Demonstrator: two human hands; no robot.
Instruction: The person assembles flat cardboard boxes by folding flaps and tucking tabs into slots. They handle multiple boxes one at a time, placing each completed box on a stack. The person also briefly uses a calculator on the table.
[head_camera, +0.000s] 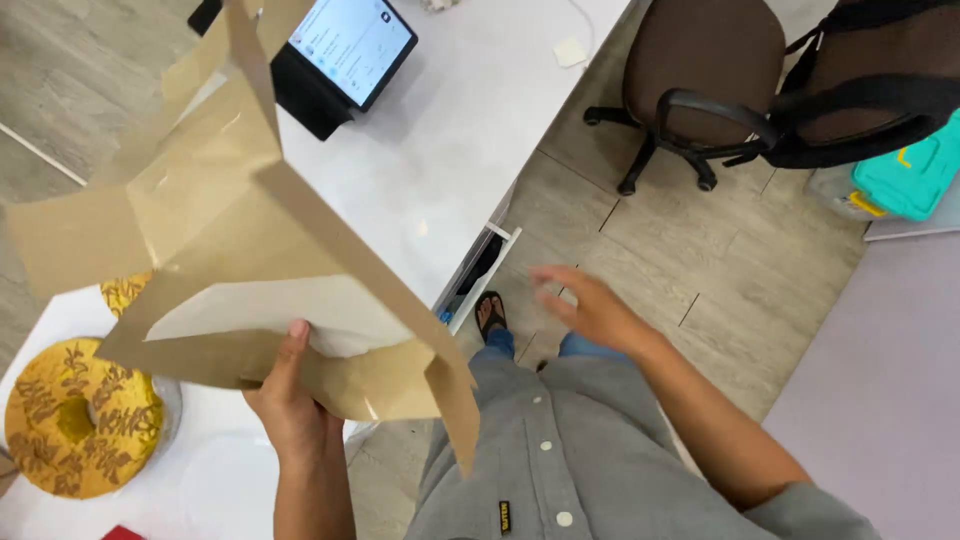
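My left hand (290, 400) grips the lower edge of an open brown cardboard box (230, 220), held up over the white table (450, 130) with its flaps spread out. A white sheet (290, 310) lies inside the box, just above my thumb. My right hand (585, 305) hangs to the right of the box over the floor, fingers apart and blurred, holding nothing and not touching the box.
A yellow patterned ring-shaped object (75, 420) lies on the table at lower left. A tablet (350, 45) on a black stand sits at the table's far end. Two office chairs (700, 80) and a teal plastic box (910, 175) stand on the wood floor to the right.
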